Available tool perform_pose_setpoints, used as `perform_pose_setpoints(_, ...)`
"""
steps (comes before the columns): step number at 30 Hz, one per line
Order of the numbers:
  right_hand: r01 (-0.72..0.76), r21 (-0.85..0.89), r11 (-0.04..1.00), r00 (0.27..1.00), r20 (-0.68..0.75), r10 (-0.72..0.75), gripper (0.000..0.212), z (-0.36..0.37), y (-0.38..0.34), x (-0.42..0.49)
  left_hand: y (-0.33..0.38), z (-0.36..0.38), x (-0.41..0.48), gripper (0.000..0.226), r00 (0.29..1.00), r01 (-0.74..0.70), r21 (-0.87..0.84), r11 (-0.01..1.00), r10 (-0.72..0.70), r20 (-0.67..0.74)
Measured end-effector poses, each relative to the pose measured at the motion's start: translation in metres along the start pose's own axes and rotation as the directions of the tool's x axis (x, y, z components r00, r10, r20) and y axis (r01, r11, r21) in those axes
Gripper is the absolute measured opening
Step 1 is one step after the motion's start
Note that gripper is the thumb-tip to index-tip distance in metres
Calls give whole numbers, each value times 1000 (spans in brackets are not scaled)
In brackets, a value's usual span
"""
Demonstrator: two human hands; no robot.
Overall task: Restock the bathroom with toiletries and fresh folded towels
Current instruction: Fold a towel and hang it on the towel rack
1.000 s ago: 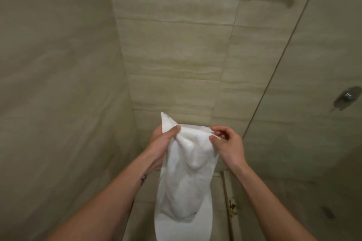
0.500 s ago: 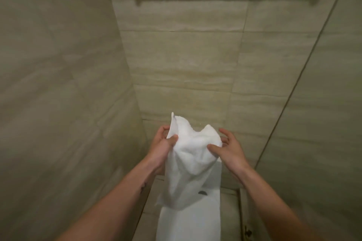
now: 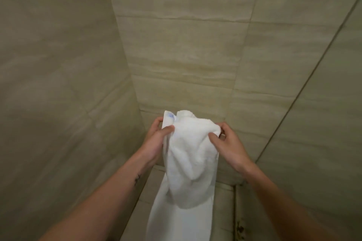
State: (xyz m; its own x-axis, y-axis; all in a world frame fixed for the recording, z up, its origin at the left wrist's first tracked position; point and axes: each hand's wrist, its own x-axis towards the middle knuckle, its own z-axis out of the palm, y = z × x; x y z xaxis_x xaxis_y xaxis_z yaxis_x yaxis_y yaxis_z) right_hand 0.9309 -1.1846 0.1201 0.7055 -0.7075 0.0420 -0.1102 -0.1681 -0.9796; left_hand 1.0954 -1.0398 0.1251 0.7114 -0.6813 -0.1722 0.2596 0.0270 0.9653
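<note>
Here's the white towel (image 3: 188,154), lower centre of the frame, hanging between my two hands in front of the tiled corner. My left hand (image 3: 154,143) pinches its upper left edge, thumb on the front and fingers curled behind. My right hand (image 3: 229,143) clamps the upper right edge the same way. It looks like soft terry, light and limp, so I reckon it sags wherever I'm not holding it and is best taken at the top corners or along a fold. Its long axis runs up and down the frame. The bunched top end points up the wall, a short front layer bulges out, and the longer back layer drops off the bottom edge.
</note>
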Motion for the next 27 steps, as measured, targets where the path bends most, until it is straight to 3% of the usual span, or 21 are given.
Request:
perform_pose_setpoints(2, 13, -21, 1000, 1000, -4, -13, 10, -3, 2, 3, 0, 0, 2, 39, 1000, 25, -14, 1000, -25, 6)
perform_pose_setpoints(5, 69, -66, 995, 998, 6, -69, 27, -6, 0, 6, -1, 0, 7, 31, 998, 43, -6, 999, -43, 46)
perform_pose_setpoints(8, 111, -112, 988, 994, -5, -112, 24, -9, -2, 13, -1, -3, 14, 25, 984, 86, -87, 993, -71, 161)
perform_pose_setpoints(11, 147, -213, 966, 989, 0, -150, 21, -13, -7, 18, -4, -5, 19, 43, 958, 153, -164, 975, -105, 268)
perform_pose_setpoints(13, 170, -284, 944, 985, 14, -174, 22, -15, -11, 22, -9, -4, 24, 49, 963, 158, -158, 975, -117, 242)
perform_pose_setpoints(18, 163, -409, 898, 986, 36, -162, 22, -17, -25, 40, -10, -3, 44, 51, 999, 48, -102, 994, -45, 24)
perform_pose_setpoints(22, 183, -457, 871, 980, 13, -199, 6, -18, -43, 55, -3, -13, 65, 59, 996, 40, -54, 998, -36, 77)
perform_pose_setpoints(24, 213, -471, 856, 971, 3, -240, 9, -18, -50, 63, 7, -14, 71, 54, 992, 7, -14, 1000, -5, 129)
perform_pose_setpoints(27, 244, -504, 828, 959, -1, -283, 10, -19, -56, 77, 23, -13, 80, 22, 976, -91, 83, 992, 72, 207)
